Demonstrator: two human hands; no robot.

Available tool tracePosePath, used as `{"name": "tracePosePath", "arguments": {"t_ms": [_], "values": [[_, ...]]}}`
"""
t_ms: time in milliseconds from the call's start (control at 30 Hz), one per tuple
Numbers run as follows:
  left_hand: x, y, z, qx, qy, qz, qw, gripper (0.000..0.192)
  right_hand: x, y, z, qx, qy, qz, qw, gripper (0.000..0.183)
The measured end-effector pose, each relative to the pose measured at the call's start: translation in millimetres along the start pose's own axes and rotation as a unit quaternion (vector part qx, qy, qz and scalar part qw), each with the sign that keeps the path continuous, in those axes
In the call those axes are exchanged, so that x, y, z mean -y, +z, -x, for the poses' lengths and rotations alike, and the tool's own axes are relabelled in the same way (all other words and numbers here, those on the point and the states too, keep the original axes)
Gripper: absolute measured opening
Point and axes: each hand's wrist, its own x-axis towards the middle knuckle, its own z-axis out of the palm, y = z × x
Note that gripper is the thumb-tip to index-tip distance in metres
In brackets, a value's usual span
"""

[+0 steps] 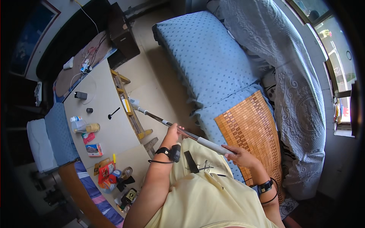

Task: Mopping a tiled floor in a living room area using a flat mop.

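Note:
A long metal pole [186,133] with a pale sleeve grip [212,145] slants across in front of my body. My left hand [173,133] is wrapped around its bare metal middle. Near the grip's upper end, my right hand [239,155] holds on with fingers and thumb around it. The pole's far end runs down to the left, beside the wooden trestle [129,108] at the table's edge. A pale, flat piece [134,101] shows there, partly hidden, and I cannot tell whether it belongs to the pole. Each wrist carries a strapped black device with a cable.
A pale table [105,85] on my left bears bottles, a ladle [113,113], a box [94,150] and packets. On the right stands a couch with a blue patterned cover [205,57] and a bamboo mat [251,131]. Tiled floor [154,77] runs between them, towards a dark cabinet [122,34].

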Motion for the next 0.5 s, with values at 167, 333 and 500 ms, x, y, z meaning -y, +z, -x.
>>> {"name": "tracePosePath", "arguments": {"t_ms": [167, 333, 500], "values": [[49, 11, 16, 0.076, -0.085, 0.044, 0.993, 0.017, -22, -23, 45, 0.003, -0.038, 0.005, 0.999, 0.046], [69, 41, 52, 0.138, -0.123, -0.07, 0.98, 0.016, -2, -48, 90, 0.052, 0.126, -0.176, 0.975, 0.049], [26, 10, 5, 0.086, -0.068, -0.11, 0.988, 0.018, 17, -26, 43, 0.09, 0.126, -0.24, 0.958, 0.055]]}}
